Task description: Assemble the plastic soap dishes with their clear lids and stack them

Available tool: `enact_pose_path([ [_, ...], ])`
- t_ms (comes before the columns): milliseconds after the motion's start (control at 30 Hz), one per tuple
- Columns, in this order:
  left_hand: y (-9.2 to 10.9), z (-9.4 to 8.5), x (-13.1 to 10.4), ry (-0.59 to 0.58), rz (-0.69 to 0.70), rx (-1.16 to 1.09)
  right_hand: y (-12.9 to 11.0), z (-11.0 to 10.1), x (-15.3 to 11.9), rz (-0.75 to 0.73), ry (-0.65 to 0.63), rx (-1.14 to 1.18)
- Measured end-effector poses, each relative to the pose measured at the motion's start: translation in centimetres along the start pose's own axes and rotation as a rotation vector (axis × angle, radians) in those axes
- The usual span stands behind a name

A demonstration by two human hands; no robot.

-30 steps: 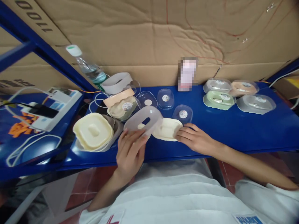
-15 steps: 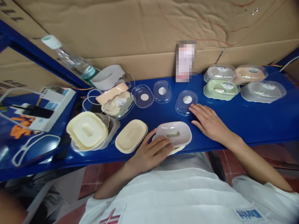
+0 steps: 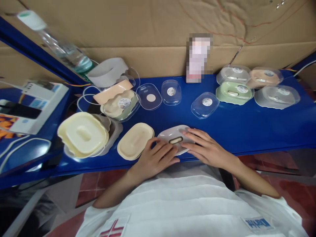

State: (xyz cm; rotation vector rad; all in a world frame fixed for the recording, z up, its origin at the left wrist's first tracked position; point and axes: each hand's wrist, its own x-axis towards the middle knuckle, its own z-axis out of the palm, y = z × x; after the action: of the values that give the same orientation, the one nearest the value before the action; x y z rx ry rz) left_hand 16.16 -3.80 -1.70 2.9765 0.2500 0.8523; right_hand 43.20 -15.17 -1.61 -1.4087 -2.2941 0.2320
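Observation:
Directly before me, at the table's front edge, lies a pale lilac oval soap dish (image 3: 170, 133) with a slot in its middle. Its left end is under the curled fingers of my left hand (image 3: 158, 156). From the other side, my right hand (image 3: 206, 148) has its fingers laid over the right end, so both hands hold the dish. Beside my left hand is a cream oval plastic piece (image 3: 135, 141), flat on the table. Beyond the dish lies a clear lid (image 3: 204, 105) with a round sticker, touched by neither hand.
Two more clear lids (image 3: 148, 96) lie at the back. Stacked cream and grey parts (image 3: 82, 134) stand at left, near a bottle (image 3: 66, 54) and a power strip (image 3: 41, 110). Several lidded dishes (image 3: 234, 92) are grouped at right. A blurred-out upright object (image 3: 197, 59) leans against the cardboard.
My right hand has left the clear lid, which now lies further right and turned, and has come onto the lilac dish. My left hand stays at the dish's left end.

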Motion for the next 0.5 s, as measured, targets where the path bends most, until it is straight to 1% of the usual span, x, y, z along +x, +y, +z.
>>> enact_pose_path([
  [67,-0.2,0.1,0.1,-0.025,-0.017,-0.004,0.0,0.2,0.1,0.009,0.004,-0.021],
  [200,-0.5,0.2,0.3,-0.115,-0.047,-0.056,0.0,0.2,-0.3,0.031,0.028,-0.081],
  [267,-0.5,0.1,0.2,-0.131,-0.056,-0.082,0.2,0.2,-0.4,0.082,0.048,-0.097],
  [300,-0.5,0.1,0.2,-0.130,-0.060,-0.090,0.4,0.2,-0.4,0.138,0.067,-0.116],
  [433,-0.4,0.1,0.0,-0.084,-0.083,-0.093,1.4,0.6,0.0,0.452,0.183,-0.248],
  [500,-0.4,0.0,-0.1,-0.061,-0.098,-0.106,1.8,0.9,0.1,0.514,0.241,-0.287],
])
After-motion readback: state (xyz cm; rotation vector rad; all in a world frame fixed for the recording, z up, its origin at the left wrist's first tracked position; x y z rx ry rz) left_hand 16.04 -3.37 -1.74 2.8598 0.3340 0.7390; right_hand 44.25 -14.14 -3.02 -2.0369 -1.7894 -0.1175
